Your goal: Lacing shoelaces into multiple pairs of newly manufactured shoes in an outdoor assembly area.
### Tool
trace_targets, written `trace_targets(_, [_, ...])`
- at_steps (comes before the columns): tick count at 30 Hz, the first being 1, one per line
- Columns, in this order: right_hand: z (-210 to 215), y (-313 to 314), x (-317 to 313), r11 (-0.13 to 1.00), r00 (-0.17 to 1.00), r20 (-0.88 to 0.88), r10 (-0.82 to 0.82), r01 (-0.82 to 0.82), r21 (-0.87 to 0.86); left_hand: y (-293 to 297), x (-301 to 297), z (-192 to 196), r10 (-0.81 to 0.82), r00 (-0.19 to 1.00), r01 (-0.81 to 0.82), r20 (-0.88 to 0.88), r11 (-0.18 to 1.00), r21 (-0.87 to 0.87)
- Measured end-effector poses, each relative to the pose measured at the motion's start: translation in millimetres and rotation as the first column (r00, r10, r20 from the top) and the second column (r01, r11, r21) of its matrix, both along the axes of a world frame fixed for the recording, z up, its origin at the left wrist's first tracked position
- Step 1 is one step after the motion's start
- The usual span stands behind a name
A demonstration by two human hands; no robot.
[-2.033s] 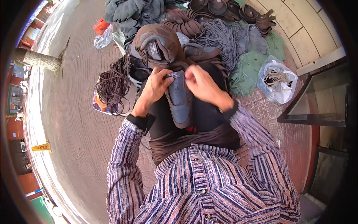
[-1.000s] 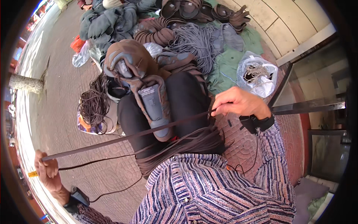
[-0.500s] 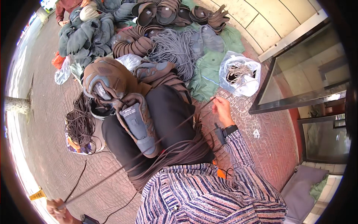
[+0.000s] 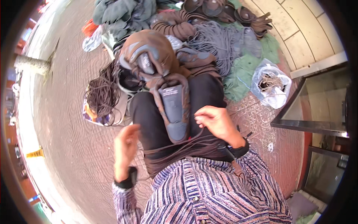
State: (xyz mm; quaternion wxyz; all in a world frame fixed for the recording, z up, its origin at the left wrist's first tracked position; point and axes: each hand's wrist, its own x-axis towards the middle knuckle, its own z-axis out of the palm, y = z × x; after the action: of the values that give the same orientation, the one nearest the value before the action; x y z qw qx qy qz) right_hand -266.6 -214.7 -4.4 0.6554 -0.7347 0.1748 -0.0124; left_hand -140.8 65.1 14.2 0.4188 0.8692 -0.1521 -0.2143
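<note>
Brown/blue shoe upper is on the lap btwn the thighs, tongue up. Hands well apart: R hand just beside it, fingers curled, can't tell if it's got anything; L hand nr L thigh, too blurry tbh. Brown laces across lap, plastic bag w/ cord off R.

Pale lettering on near shoe tongue and far shoe tongue, blurred on yellow sign
</note>
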Motion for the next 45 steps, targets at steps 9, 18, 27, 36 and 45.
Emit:
trace_targets(9, [-14.9, 45.5, 15.5, 0.733, 0.941, 0.141, 0.306, -0.138, -0.666, -62.9, -34.3, -23.6, -0.075, 0.993, 0.094, 0.086, 0.965, -0.243])
trace_targets(18, [-10.2, 46.8, 21.6, 0.718, 0.944, 0.084, 0.319, -0.183, -0.671, -60.4, -37.4, -32.7, -0.070, 0.986, 0.104, 0.152, 0.968, -0.229])
trace_targets(27, [-9.4, 53.3, 22.8, 0.641, 0.961, 0.016, 0.275, -0.171, -0.748, -63.3, -40.0, -32.2, -0.057, 0.980, 0.102, 0.192, 0.966, -0.236])
trace_targets(36, [-8.4, 47.9, 23.1, 0.688, 0.963, 0.043, 0.266, -0.159, -0.708, -62.6, -37.0, -32.9, -0.064, 0.977, 0.111, 0.202, 0.967, -0.228])
trace_targets(45, [-9.0, 48.4, 23.6, 0.723, 0.965, 0.051, 0.257, -0.157, -0.673, -62.2, -37.3, -34.1, -0.059, 0.975, 0.111, 0.214, 0.965, -0.239])
